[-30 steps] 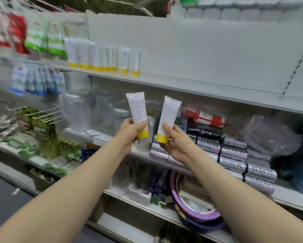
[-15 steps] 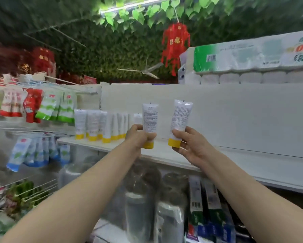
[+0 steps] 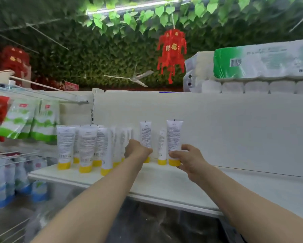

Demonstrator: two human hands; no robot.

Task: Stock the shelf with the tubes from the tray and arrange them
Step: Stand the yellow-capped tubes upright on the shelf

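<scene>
The left hand (image 3: 138, 152) curls round the lower part of the left tube (image 3: 145, 135). The right hand (image 3: 188, 158) pinches the right tube (image 3: 174, 135) just above its yellow cap. Both tubes stand upright, cap down, at the shelf (image 3: 147, 181). A standing tube (image 3: 162, 146) crowds between the grips, and a cluster of tubes (image 3: 86, 148) stands just left of the left hand.

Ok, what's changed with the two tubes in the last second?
Both tubes went up from in front of the lower shelves to the upper shelf, cap down, at the right end of the stocked row. The left hand still grips the left tube, the right hand the right tube; neither has been let go.
</scene>
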